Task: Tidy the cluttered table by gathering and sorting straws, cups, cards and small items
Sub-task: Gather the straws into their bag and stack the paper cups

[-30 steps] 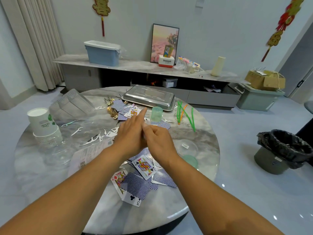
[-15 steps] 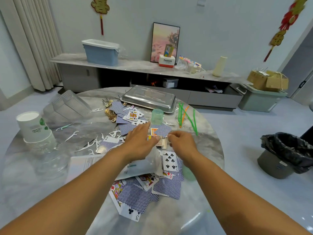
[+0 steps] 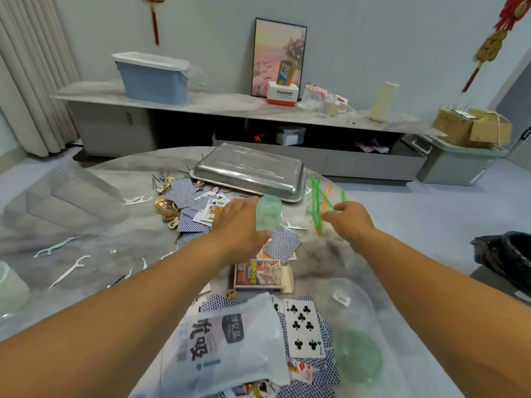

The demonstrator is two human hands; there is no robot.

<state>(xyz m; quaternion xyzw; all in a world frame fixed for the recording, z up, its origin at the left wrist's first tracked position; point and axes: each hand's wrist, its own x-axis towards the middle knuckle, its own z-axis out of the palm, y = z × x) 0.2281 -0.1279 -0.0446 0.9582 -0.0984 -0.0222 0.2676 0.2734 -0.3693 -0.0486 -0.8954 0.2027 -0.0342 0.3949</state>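
Both arms stretch forward over the bench (image 3: pixel 120 248). The left hand (image 3: pixel 238 222) lies flat, grip released, beside the green cup (image 3: pixel 268 213). The right hand (image 3: pixel 349 222), fingers curled, pinches the green straws (image 3: pixel 316 202) near the steel tray (image 3: pixel 250 172).

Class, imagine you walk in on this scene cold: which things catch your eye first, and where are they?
Two bare arms reach across a littered round table: the left hand beside a green cup at centre, the right hand at the green straws. A steel tray lies upside down behind them, and playing cards sprawl at the near edge.
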